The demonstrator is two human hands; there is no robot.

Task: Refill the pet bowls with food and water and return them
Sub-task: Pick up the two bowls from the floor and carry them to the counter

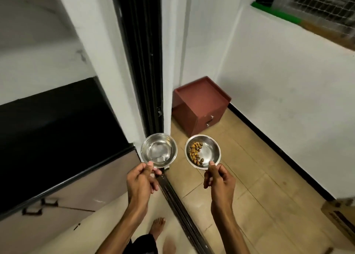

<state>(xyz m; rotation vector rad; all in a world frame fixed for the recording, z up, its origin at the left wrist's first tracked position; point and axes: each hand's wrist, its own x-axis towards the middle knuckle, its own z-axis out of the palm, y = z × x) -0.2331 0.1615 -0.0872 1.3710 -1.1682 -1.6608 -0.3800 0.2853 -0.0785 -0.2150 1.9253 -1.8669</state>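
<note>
Both hands pinch steel bowls by the near rim as I watch: left hand [141,178] holds the water bowl [159,150], right hand [219,180] the kibble bowl [202,151]. Both hover above the sliding-door track [178,205], a brown cabinet [199,103] on the floor beyond it.

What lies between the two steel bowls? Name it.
In the head view, nothing solid: an open gap separates the water bowl from the kibble bowl, with tan floor tiles showing far below.
</note>
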